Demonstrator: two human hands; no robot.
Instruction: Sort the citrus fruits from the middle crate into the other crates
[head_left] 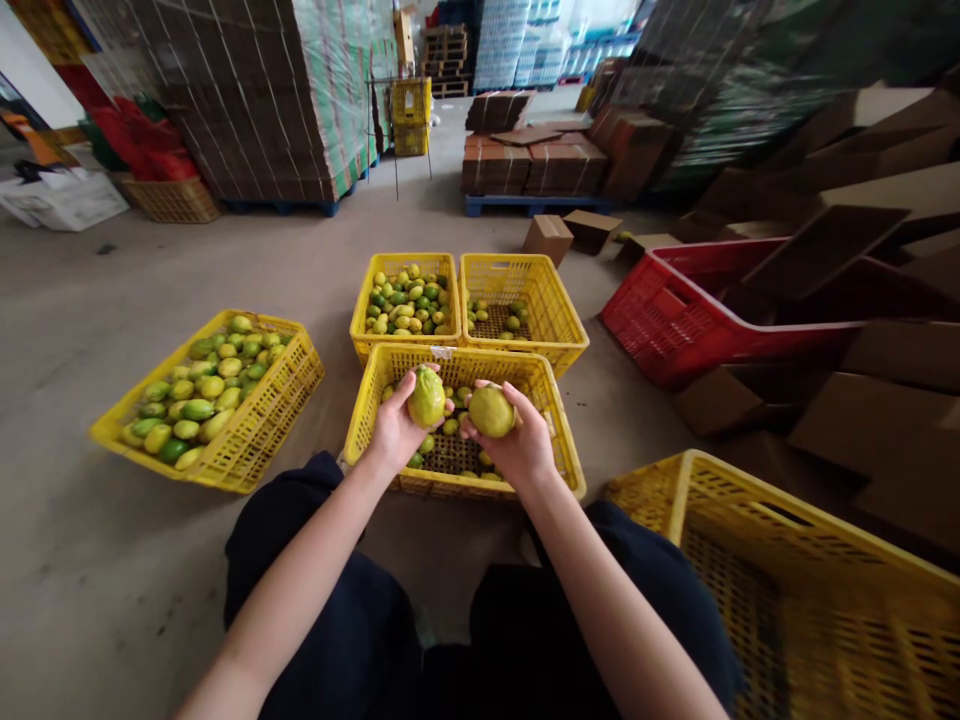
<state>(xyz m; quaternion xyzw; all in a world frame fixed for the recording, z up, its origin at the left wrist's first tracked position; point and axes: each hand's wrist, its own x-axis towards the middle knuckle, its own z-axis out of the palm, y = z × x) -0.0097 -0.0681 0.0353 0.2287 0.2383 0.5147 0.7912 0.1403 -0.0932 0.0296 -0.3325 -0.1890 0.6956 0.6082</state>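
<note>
Head view showed the left hand curled around a yellow-green fruit and the right hand around a rounder fruit, above a yellow crate.

This looks like a warehouse or produce-packing area. A tall stack in plastic wrap stands on the hard grey floor; bundled cardboard lies on a blue pallet, with wooden pallets piled farther back. Several yellow plastic crates hold green and yellow fruit, and loose cardboard boxes heap up around a red crate.
</note>
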